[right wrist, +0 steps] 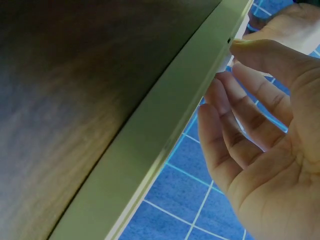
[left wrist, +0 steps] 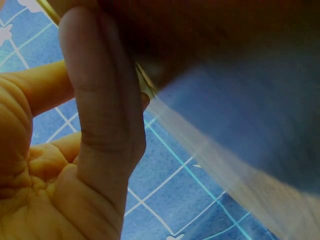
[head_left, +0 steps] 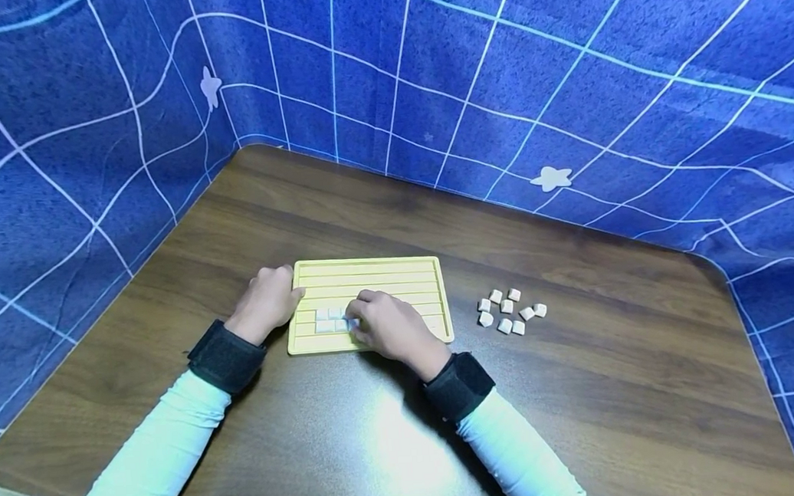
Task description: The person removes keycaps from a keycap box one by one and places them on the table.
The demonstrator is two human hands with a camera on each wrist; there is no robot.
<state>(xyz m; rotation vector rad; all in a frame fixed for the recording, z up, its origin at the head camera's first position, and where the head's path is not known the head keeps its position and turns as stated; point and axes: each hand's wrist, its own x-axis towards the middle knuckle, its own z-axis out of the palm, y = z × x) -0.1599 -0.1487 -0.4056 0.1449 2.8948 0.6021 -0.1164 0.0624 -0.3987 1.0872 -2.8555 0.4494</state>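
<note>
A shallow yellow tray (head_left: 371, 275) with raised ridges running along it lies on the table. My left hand (head_left: 267, 303) grips its left edge, thumb over the rim and fingers outside. Toward the tray's lower left, white tiles (head_left: 332, 325) sit side by side in two rows. Over the right end of those rows is my right hand (head_left: 399, 326), whose thumb and fingertips pinch a small white tile (right wrist: 225, 63), mostly hidden behind them. The left wrist view shows the left hand's fingers (left wrist: 107, 100) close up, with little of the tray visible.
Several loose white tiles (head_left: 506, 306) lie scattered on the brown wooden table (head_left: 620, 371) to the right of the tray. A blue cloth (head_left: 467, 66) with white grid lines and pale stars hangs behind and around the table. Black bands wrap both wrists.
</note>
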